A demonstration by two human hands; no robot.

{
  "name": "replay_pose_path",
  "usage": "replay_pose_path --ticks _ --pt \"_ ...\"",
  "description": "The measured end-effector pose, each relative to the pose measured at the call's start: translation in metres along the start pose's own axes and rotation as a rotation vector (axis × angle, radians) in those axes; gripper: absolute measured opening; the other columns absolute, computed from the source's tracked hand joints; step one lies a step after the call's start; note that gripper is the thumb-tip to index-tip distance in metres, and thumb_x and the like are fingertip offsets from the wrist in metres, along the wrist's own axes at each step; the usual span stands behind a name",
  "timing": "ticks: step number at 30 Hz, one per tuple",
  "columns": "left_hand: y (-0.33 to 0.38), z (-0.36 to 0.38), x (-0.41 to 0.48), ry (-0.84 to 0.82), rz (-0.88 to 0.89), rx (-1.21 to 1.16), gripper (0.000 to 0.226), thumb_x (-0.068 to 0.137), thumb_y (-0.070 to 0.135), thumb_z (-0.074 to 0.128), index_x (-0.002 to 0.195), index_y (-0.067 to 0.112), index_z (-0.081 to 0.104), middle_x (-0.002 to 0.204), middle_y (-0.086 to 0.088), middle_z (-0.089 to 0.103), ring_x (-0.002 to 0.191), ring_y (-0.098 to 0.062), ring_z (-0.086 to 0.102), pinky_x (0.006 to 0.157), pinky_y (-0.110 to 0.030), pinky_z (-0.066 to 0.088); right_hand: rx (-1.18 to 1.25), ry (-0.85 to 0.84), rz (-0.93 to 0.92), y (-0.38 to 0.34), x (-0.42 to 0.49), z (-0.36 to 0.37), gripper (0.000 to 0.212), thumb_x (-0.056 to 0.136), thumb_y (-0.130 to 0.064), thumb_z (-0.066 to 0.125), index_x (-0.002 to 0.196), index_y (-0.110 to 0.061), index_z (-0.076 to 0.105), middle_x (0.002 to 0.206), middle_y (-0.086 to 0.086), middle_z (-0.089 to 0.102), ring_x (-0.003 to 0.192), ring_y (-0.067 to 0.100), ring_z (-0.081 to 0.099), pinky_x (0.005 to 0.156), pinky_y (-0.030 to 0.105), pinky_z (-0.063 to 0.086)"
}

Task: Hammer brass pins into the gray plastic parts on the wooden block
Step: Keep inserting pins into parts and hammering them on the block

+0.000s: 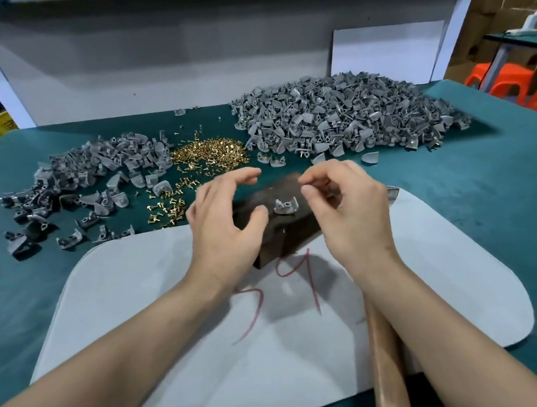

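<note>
A dark wooden block [274,233] stands on a pale gray mat, with one gray plastic part [284,206] lying on its top. My left hand [225,223] hovers at the block's left side with fingers spread and relaxed, its thumb just left of the part. My right hand [347,206] is at the block's right side with fingers loosely curled, thumb close to the part, and nothing visible between them. A heap of brass pins [208,153] lies behind the block. The hammer's wooden handle [387,369] lies on the mat under my right forearm.
A large pile of gray parts [344,116] fills the back right of the green table, and a smaller pile [84,177] spreads over the back left. The pale mat [173,320] bears red marks. A white wall closes off the back. Orange stools [527,87] stand at the far right.
</note>
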State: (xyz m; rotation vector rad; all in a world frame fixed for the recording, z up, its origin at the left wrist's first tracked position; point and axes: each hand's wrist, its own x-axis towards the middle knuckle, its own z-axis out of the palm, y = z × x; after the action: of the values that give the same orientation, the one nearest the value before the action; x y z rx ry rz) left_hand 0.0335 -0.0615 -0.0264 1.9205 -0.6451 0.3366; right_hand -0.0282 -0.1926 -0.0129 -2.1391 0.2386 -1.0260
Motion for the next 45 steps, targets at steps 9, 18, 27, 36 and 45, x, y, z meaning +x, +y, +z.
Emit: replay_pose_path --ticks 9,18,27,36,45 --pt "-0.017 0.007 0.007 -0.151 -0.044 0.045 0.009 0.082 0.026 0.066 0.088 0.032 0.061 0.113 0.013 0.056 0.118 -0.013 0.040 0.095 -0.021 0.027 -0.070 -0.143 0.027 0.001 -0.001 0.009 0.014 0.081 -0.007 0.068 0.088 -0.018 0.073 0.088 -0.004 0.068 0.084 0.014 0.062 0.086 0.031 0.047" --pt "-0.016 0.005 0.008 -0.141 -0.007 -0.045 0.026 0.086 0.007 0.064 0.075 0.030 0.057 0.109 0.010 0.059 0.114 -0.016 0.047 0.092 -0.008 0.027 0.047 -0.172 0.097 -0.003 -0.004 0.015 0.016 0.079 -0.002 0.067 0.081 -0.017 0.067 0.081 0.000 0.068 0.073 0.012 0.063 0.076 0.025 0.052" --pt "-0.020 0.008 0.007 -0.113 0.028 -0.061 0.012 0.082 0.018 0.066 0.080 0.027 0.060 0.101 0.021 0.062 0.111 -0.008 0.045 0.093 -0.012 0.031 0.055 -0.198 0.105 -0.005 -0.002 0.011 0.014 0.080 0.002 0.067 0.081 -0.012 0.068 0.088 -0.002 0.058 0.075 0.006 0.058 0.075 0.015 0.047" --pt "-0.017 0.006 0.003 -0.123 0.065 -0.203 0.004 0.084 0.022 0.059 0.086 0.026 0.060 0.091 0.004 0.067 0.097 -0.019 0.062 0.090 -0.041 0.049 0.041 -0.234 0.194 -0.005 0.003 0.009 0.019 0.084 -0.001 0.066 0.079 -0.019 0.066 0.084 -0.010 0.050 0.081 0.016 0.061 0.080 0.039 0.054" --pt "-0.017 0.005 0.003 -0.100 0.072 -0.271 0.021 0.092 0.010 0.060 0.089 0.030 0.060 0.087 0.013 0.065 0.088 -0.001 0.062 0.083 -0.017 0.045 0.004 -0.246 0.147 -0.005 -0.001 0.010 0.009 0.085 -0.004 0.066 0.083 -0.013 0.068 0.093 -0.002 0.056 0.079 0.007 0.054 0.071 0.001 0.037"
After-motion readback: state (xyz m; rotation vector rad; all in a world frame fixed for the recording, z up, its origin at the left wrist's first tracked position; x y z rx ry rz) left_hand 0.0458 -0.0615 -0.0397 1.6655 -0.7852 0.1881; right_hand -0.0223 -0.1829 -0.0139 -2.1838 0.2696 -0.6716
